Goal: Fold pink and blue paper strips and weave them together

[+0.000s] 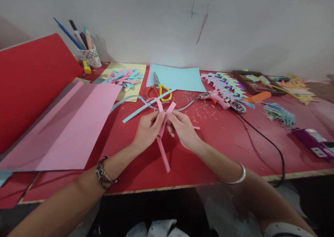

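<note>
The left hand [150, 127] and right hand [184, 129] both have thumb and fingers clamped on a narrow pink paper strip [163, 153] over the red-topped table [221, 146], its tail pointing toward the near edge; a light, even pinch should spare it unwanted creases. Most room for moving seems to lie right of the right hand, while orange-and-yellow-handled metal scissors [157, 81] and a flat pale-blue paper strip [138, 111] crowd the far side.

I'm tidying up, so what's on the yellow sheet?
Mostly pink and blue paper strips, heaped. The part of the yellow sheet beneath them is hidden.
</note>
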Tool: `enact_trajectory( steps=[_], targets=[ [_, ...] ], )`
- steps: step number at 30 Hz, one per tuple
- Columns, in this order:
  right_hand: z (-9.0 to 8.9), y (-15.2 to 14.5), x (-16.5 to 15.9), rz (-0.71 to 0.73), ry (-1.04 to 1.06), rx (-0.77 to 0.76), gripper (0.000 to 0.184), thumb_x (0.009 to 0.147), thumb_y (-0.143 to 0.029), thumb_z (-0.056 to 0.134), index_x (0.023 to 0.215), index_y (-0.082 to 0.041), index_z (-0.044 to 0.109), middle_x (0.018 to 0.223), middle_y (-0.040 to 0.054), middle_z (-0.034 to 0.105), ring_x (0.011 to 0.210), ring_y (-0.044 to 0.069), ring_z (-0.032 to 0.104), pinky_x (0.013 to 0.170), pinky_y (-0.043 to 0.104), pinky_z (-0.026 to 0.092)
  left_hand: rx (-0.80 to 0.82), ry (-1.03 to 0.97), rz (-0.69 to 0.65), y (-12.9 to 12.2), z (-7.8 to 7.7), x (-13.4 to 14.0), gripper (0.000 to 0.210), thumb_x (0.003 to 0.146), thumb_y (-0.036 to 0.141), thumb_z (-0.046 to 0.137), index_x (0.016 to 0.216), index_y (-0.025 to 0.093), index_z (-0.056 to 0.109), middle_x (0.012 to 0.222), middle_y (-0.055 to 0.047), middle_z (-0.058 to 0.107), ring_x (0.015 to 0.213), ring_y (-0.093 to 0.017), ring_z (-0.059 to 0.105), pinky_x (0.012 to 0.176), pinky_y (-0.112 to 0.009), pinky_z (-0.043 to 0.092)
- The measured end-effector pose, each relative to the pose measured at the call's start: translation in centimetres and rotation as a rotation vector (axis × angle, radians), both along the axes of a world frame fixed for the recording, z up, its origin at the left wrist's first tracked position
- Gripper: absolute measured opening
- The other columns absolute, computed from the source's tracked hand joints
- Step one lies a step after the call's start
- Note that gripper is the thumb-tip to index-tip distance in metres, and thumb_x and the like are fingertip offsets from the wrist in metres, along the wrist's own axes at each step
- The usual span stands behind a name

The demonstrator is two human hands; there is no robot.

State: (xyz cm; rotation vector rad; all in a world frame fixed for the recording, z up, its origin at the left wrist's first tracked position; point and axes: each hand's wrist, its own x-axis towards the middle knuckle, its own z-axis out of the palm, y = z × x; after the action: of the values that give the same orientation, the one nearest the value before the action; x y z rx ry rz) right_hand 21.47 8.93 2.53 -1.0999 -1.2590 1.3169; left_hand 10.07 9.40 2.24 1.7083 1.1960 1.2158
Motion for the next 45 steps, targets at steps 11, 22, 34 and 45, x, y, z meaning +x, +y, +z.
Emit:
enact_trajectory(
  steps=[11,22,34,45],
  targets=[
    [0.23,-0.08,0.06,0.08,-0.074,0.042,0.025,0.077,-0.029,0.042,0.055,-0.017,0.042,0.039,-0.0092,0.041,0.031,0.002,0.036,0.031,0.013,0.029,0.036,0.051,-0.058,-0.19,-0.11,-0.19,0.038,0.083,0.03,0.034,0.048,0.017,0.041,0.044,0.003,0.044,0.042,-0.007,0.039,0.045,-0.02,0.032],
    [-0.02,0.15,0.16,-0.049,-0.02,0.046,0.023,0.077,-0.024,0.042,0.054,-0.018,0.04,0.038,-0.0101,0.039,0.029,0.0,0.033,0.031,0.012,0.026,0.024,0.024,-0.071,0.17,-0.19,-0.09,0.034,0.081,0.029,0.035,0.049,0.018,0.037,0.044,0.005,0.036,0.043,-0.007,0.034,0.042,-0.019,0.028],
    [0.02,-0.04,0.21,0.064,-0.109,0.089,0.027,0.079,-0.028,0.04,0.054,-0.017,0.042,0.039,-0.0095,0.039,0.03,0.001,0.035,0.03,0.012,0.028,0.099,0.042,-0.052,-0.09,-0.06,-0.15,0.036,0.082,0.026,0.036,0.048,0.017,0.038,0.042,0.004,0.043,0.041,-0.007,0.04,0.043,-0.019,0.031],
    [0.1,-0.06,0.18,-0.035,-0.066,0.059,0.027,0.078,-0.025,0.042,0.052,-0.018,0.04,0.037,-0.0098,0.038,0.029,0.001,0.032,0.03,0.013,0.026,0.02,0.043,-0.051,0.08,-0.37,-0.08,0.033,0.082,0.031,0.035,0.052,0.018,0.041,0.047,0.004,0.042,0.046,-0.008,0.039,0.045,-0.021,0.032]
  ],
)
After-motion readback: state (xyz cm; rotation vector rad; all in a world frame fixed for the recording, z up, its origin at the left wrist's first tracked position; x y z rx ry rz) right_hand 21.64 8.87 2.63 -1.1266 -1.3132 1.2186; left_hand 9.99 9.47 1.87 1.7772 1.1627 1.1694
